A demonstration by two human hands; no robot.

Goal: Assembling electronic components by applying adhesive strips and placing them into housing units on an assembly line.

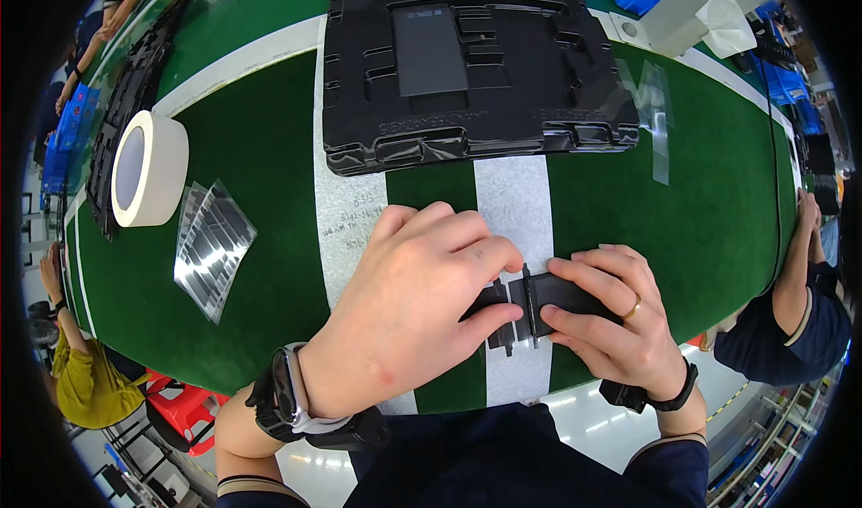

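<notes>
In front of me, over the pale stripe of the table, is a flat dark rectangular piece (pixel 570 300) with narrow black strips (pixel 530 303) and a clear edge across its left part. My left hand (pixel 417 297) is closed, thumb and index finger on the piece's left end. My right hand (pixel 620 315) grips its right part, fingertips resting on top and the rest of the grip hidden. Beyond my hands stands a black moulded plastic tray (pixel 359 104); a similar flat dark grey piece (pixel 429 55) lies in its recess.
On the left of the green table (pixel 260 104) are a roll of wide cream tape (pixel 166 169) and a fan of clear sheets with dark strips (pixel 214 248). Clear film strips (pixel 658 122) lie right of the tray. A grey post (pixel 691 14) rises far right. Other people work around.
</notes>
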